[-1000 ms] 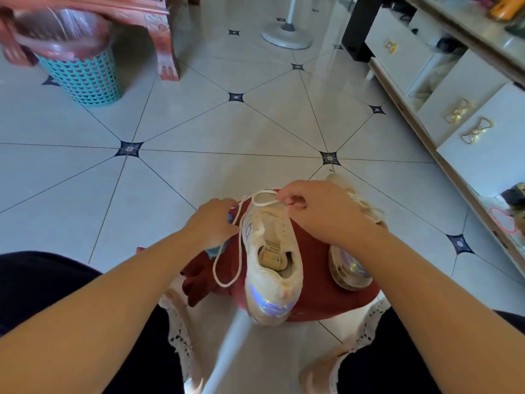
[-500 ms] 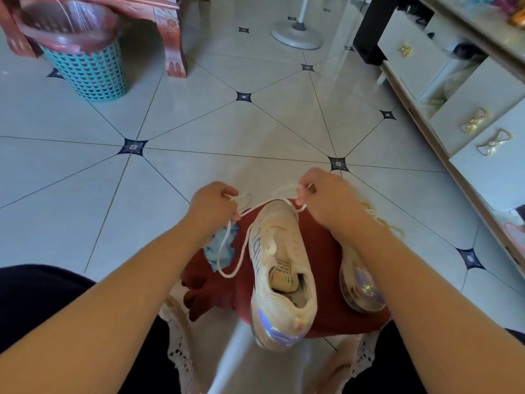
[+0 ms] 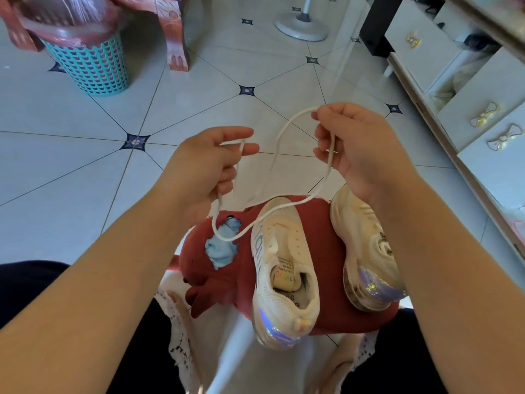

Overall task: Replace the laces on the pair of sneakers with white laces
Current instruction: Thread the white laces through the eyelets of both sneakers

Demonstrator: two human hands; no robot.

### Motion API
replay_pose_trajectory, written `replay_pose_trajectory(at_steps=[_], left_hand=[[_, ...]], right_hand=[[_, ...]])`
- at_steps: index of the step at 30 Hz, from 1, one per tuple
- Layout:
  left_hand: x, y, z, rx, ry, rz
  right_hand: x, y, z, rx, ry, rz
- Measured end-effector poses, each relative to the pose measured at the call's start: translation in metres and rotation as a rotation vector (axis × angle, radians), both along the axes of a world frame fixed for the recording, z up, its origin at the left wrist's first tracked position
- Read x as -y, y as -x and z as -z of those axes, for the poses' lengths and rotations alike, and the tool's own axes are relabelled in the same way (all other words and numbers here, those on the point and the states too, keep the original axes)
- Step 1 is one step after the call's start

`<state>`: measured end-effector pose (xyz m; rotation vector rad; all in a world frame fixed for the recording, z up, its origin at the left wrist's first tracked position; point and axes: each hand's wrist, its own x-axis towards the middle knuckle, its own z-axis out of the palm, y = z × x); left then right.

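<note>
A: In the air over the sneakers, what do the fingers have hold of?

B: The white lace. The left hand grips one strand: its lower fingers are curled round it, and its upper two reach out toward 3 o'clock with the lace draped between them. The right hand is curled too, the lace looped over the top of its fingers and running down through them.

A: And between the hands?

B: The lace hangs slack. One strand drops from the right hand toward 7 o'clock. The other falls across the toe of the near sneaker, dips in a loop at 8 o'clock of that toe and climbs to the left hand.

A: Where are the shoes?

B: At 6 o'clock of the hands. The near sneaker stands upright, heel toward the person. The second sneaker lies on its side just beside it at 3 o'clock, partly under the right wrist. Both rest on a red cushion with a pale blue patch.

A: Farther out?

B: Tiled floor all round. A teal basket with a pink liner stands at 10 o'clock, a round white stand base at 12, and white drawers with gold bow handles at 2.
</note>
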<state>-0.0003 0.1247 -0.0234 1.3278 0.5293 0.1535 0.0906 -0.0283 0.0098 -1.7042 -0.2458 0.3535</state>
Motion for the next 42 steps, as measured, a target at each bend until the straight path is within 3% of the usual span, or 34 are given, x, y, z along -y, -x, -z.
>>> replay_pose_trajectory(at_steps=[3,9,12,14,17,21,24,26,28,31,33,38,42], left_hand=[[-0.001,0.002,-0.002,-0.012,-0.095,0.025],[0.023,0.001,0.022,-0.180,-0.601,0.333],[0.031,-0.003,0.030,-0.161,-0.837,0.324],[0.027,-0.008,0.036,-0.247,-0.950,0.292],[0.018,-0.009,0.035,-0.368,-1.032,0.327],[0.014,-0.006,0.029,-0.223,-0.881,0.216],[0.018,-0.003,0.023,-0.131,-0.449,0.201],[0.020,-0.004,0.022,-0.081,-0.264,0.200],[0.023,-0.006,0.021,-0.039,-0.132,0.186],[0.029,-0.012,0.023,-0.035,0.078,0.144],[0.032,-0.015,0.025,-0.076,0.112,0.159],[0.038,-0.017,0.026,-0.139,0.159,0.200],[0.039,-0.017,0.028,-0.176,0.137,0.212]], right_hand=[[0.003,0.001,-0.001,-0.095,-0.046,-0.056],[0.017,0.008,-0.002,-0.181,0.007,-0.296],[0.022,0.010,-0.005,-0.239,-0.052,-0.356],[0.026,0.008,-0.005,-0.197,-0.015,-0.286],[0.032,0.000,-0.003,0.022,0.205,-0.077],[0.038,-0.010,0.000,0.197,0.375,0.108],[0.039,-0.014,0.008,0.421,0.640,0.170],[0.037,-0.012,0.015,0.586,0.862,0.118],[0.030,-0.004,0.023,0.623,0.921,-0.033],[0.017,0.015,0.030,0.385,0.793,-0.310],[0.013,0.023,0.031,0.165,0.645,-0.379],[0.010,0.025,0.039,-0.218,0.277,-0.357],[0.013,0.026,0.044,-0.321,0.207,-0.281]])
